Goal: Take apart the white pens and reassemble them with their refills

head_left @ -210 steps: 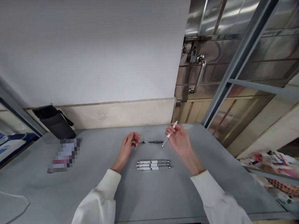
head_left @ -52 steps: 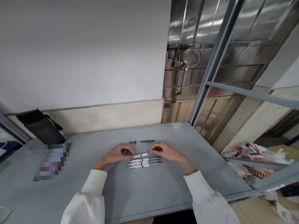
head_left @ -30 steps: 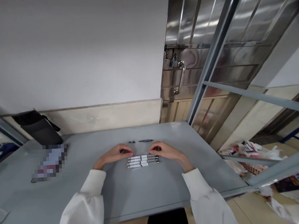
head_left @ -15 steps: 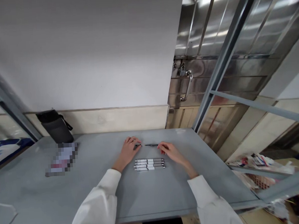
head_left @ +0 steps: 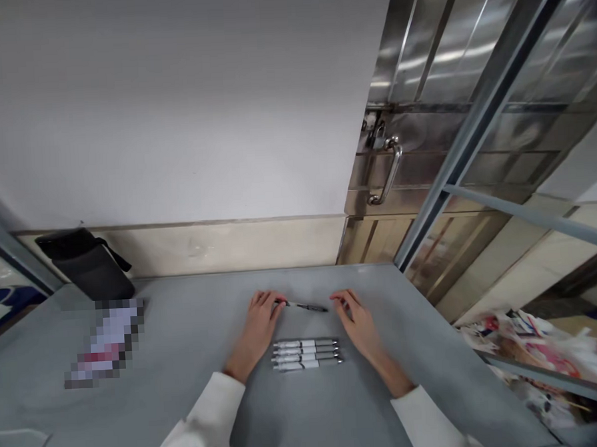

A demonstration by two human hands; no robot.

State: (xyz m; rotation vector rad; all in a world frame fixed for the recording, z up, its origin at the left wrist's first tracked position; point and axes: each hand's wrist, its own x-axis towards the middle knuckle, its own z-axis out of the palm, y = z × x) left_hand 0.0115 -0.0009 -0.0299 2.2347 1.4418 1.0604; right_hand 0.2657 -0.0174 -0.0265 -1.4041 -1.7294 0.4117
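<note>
My left hand [head_left: 261,321] pinches the left end of a dark pen [head_left: 310,307] between thumb and fingertips. The pen's free end points right, angled slightly toward me. Just past that end is my right hand [head_left: 357,319], its fingers curved and apart with nothing in them; a small gap separates it from the pen. Nearer to me, several white-and-grey pens [head_left: 305,354] lie side by side in a row, their silvery tips to the right.
The grey table [head_left: 186,363] backs onto a wall. On the left stand a dark case with a strap [head_left: 93,267] and a pixelated flat item [head_left: 107,343]. A white cable [head_left: 24,431] lies at the front left. Metal frame posts [head_left: 428,223] and a shelf with plastic bags [head_left: 550,350] are on the right.
My right hand has let go of the pen's right end and moved slightly away. That end now slants toward me, while my left hand keeps hold. The camera view has shifted.
</note>
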